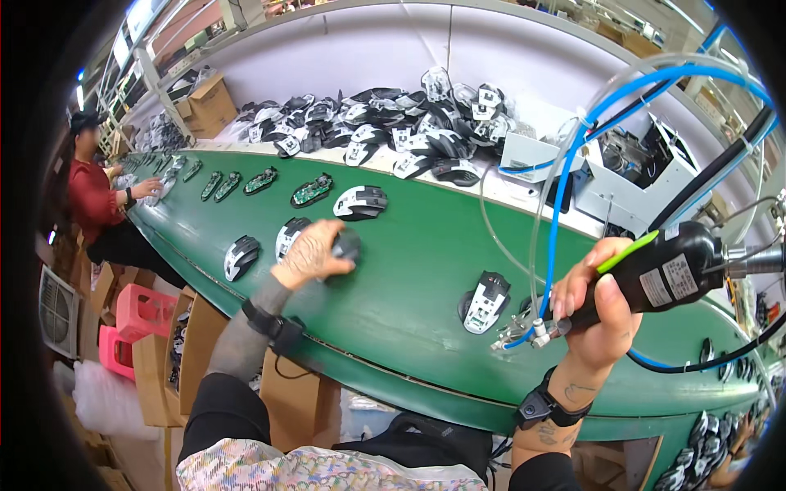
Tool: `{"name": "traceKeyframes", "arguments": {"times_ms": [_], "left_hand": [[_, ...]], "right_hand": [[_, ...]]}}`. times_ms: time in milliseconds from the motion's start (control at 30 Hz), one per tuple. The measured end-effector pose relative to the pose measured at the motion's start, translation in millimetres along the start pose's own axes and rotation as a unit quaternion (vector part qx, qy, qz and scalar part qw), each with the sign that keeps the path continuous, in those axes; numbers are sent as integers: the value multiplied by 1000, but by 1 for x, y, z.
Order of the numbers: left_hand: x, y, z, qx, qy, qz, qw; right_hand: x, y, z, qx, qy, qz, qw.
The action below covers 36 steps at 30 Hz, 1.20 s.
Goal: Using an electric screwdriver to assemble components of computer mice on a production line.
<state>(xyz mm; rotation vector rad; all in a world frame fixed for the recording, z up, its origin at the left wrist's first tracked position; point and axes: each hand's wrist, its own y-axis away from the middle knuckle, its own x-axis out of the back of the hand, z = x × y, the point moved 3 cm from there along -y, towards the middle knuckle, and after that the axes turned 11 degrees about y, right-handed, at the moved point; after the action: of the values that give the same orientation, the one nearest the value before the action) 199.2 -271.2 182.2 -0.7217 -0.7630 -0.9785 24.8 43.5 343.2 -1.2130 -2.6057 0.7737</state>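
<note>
My left hand (311,252) is over the green belt, its thumb and fingers closed around a dark, blurred computer mouse (350,245). Partly behind that hand lies a black-and-white mouse shell (290,235), and another mouse shell (241,258) rests to its left. In my right hand (604,315) is a black air screwdriver (673,270) with a lime-green lever, held nearly level and pointing left. Its metal tip end (517,329), with thin tubes, hangs beside an open mouse half (486,303) on the belt.
Green circuit boards (312,191) and a mouse shell (360,203) sit along the belt (401,286). Mouse shells are heaped (368,123) on the far ledge beside a white machine (626,176). Blue hoses (565,164) loop at right. A co-worker (94,188) stands far left.
</note>
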Motion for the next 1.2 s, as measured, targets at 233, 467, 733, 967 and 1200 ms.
{"name": "traceKeyframes", "arguments": {"times_ms": [233,467,733,967,1200], "left_hand": [[72,-80,-117,21,-161,61,985],[31,-84,-158,94,-81,-50,991],[-15,-91,-26,-122,82,88,985],[-127,-11,160,-212,112,-128,962],[-160,14,161,-182,18,-106,977]], "right_hand": [[-3,1,1,-10,-72,7,997],[1,5,1,-8,-83,7,997],[-11,0,4,-12,18,8,1000],[31,6,-3,-34,-2,50,998],[36,2,-8,-33,72,75,994]]}}
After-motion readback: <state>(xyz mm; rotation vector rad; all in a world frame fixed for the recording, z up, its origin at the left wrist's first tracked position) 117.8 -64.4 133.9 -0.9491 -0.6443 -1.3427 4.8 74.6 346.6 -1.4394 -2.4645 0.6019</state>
